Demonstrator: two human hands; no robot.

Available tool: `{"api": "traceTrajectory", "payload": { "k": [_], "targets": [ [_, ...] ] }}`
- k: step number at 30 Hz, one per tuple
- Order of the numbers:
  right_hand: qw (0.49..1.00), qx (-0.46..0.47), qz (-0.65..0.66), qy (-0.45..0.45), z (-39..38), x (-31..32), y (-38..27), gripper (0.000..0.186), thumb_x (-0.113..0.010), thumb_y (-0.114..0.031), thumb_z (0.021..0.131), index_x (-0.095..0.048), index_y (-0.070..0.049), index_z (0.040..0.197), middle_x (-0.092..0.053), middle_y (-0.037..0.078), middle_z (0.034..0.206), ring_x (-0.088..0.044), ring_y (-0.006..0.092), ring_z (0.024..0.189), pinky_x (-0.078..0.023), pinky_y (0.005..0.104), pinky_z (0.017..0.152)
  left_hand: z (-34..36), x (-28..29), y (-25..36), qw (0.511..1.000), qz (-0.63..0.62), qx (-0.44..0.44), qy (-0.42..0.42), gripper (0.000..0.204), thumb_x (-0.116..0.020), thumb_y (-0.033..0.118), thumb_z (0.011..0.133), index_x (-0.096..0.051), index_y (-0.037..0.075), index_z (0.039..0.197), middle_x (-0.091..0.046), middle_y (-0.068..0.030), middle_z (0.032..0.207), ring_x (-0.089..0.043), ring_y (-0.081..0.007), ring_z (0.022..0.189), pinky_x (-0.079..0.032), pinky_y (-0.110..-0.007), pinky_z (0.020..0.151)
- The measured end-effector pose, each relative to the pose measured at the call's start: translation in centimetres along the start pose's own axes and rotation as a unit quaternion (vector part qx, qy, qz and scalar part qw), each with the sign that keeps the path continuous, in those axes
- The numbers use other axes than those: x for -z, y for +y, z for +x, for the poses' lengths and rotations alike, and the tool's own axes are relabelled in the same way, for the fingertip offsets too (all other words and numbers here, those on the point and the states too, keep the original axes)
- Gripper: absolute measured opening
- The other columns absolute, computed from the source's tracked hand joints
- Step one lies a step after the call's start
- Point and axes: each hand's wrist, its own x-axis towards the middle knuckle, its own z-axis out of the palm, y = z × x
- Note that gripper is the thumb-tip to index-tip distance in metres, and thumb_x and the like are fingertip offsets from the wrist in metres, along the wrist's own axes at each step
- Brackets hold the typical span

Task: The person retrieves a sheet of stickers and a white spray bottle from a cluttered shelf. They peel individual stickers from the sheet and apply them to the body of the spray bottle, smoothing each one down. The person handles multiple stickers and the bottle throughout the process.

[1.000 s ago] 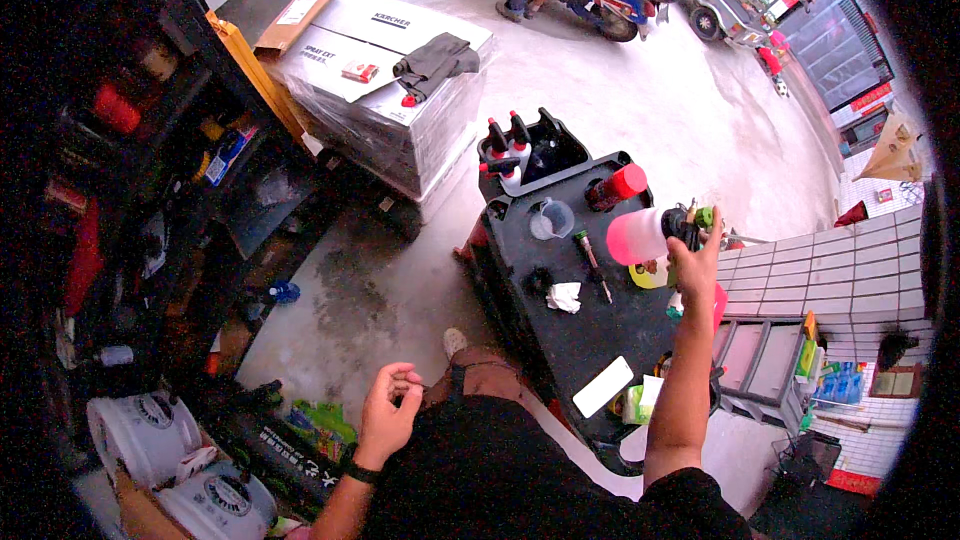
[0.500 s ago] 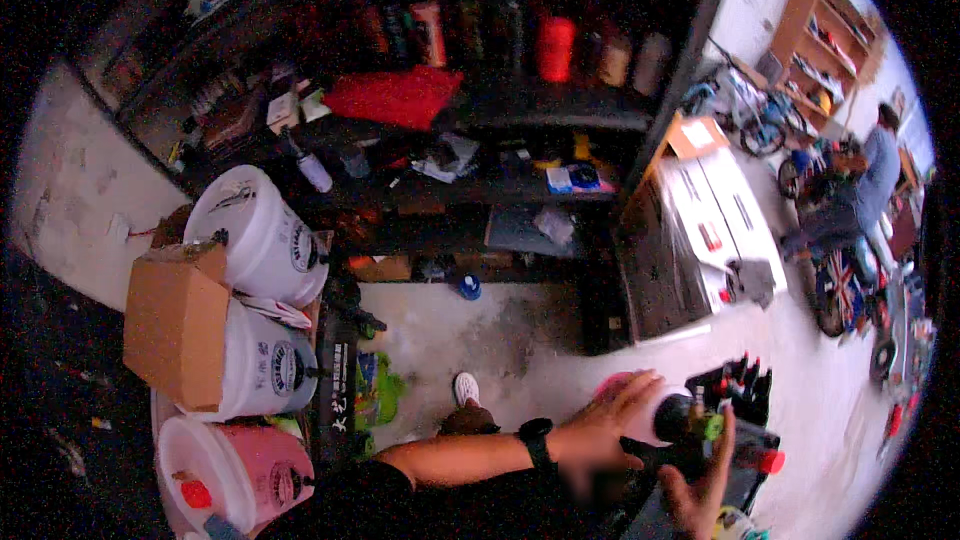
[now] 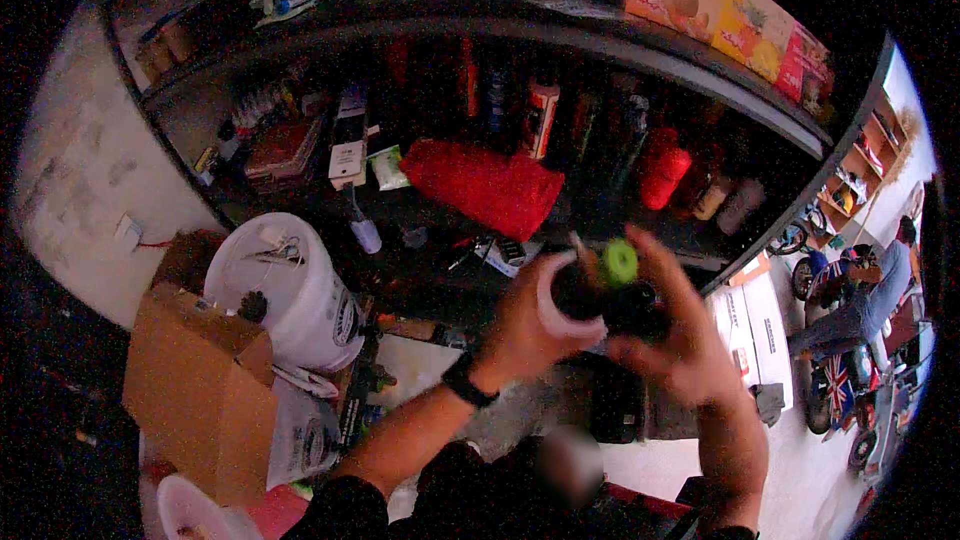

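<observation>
Raised in front of the shelf, my left hand (image 3: 525,325) wraps around a pale pink bottle (image 3: 549,305) whose rounded rim faces up and right. Beside it, my right hand (image 3: 680,340) grips a black bottle top (image 3: 632,308) with a bright green round part (image 3: 620,261). Fingers and thumb of that hand curl around the black piece. Motion blur keeps me from telling whether top and bottle are joined. Beyond my hands a red cloth (image 3: 485,185) lies on the shelf.
White buckets (image 3: 290,290) and a cardboard box (image 3: 200,395) stand at the left. The dark shelf (image 3: 440,35) holds bottles and cans, with colourful boxes (image 3: 715,10) on top. A white cabinet (image 3: 755,330) is at the right. Farther right, a person (image 3: 865,290) stands by motorcycles.
Both hands have risen from the lower right towards the shelf, carrying the pink bottle and its black-and-green top. The view has tilted up, showing more of the upper shelf.
</observation>
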Motion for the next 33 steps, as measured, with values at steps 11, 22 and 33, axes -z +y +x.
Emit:
{"api": "traceTrajectory", "payload": {
  "k": [11,22,33],
  "targets": [
    [0.989,0.029,0.145,0.001,18.7,6.8,11.5,0.055,-0.064,-0.012,0.089,-0.041,-0.002,0.138,-0.056,0.011,0.127,-0.053,0.0191,0.116,-0.044,0.0322,0.098,17.0,2.1,-15.0,0.978,0.099,0.060,0.174,0.080,-0.087,0.027,0.062,-0.047,0.000,0.126,-0.059,-0.0183,0.116,-0.060,-0.0320,0.107,-0.048,-0.041,0.089],
    [0.975,-0.048,0.171,0.132,18.7,9.4,18.5,0.060,-0.074,-0.012,0.082,-0.045,-0.001,0.134,-0.062,0.010,0.118,-0.061,0.0199,0.102,-0.050,0.0350,0.090,18.3,-8.7,-16.8,0.983,-0.006,0.122,0.137,0.079,-0.086,0.026,0.062,-0.048,0.000,0.125,-0.058,-0.0199,0.113,-0.059,-0.0339,0.104,-0.047,-0.043,0.089],
    [0.946,-0.079,0.164,0.268,14.2,12.7,28.7,0.055,-0.069,-0.021,0.084,-0.046,-0.001,0.129,-0.061,0.011,0.115,-0.062,0.0245,0.100,-0.052,0.0370,0.085,18.2,-12.8,-16.3,0.985,-0.149,0.071,0.044,0.087,-0.082,0.020,0.071,-0.032,0.000,0.140,-0.047,-0.0234,0.133,-0.046,-0.0396,0.123,-0.038,-0.045,0.102]
  ]
}}
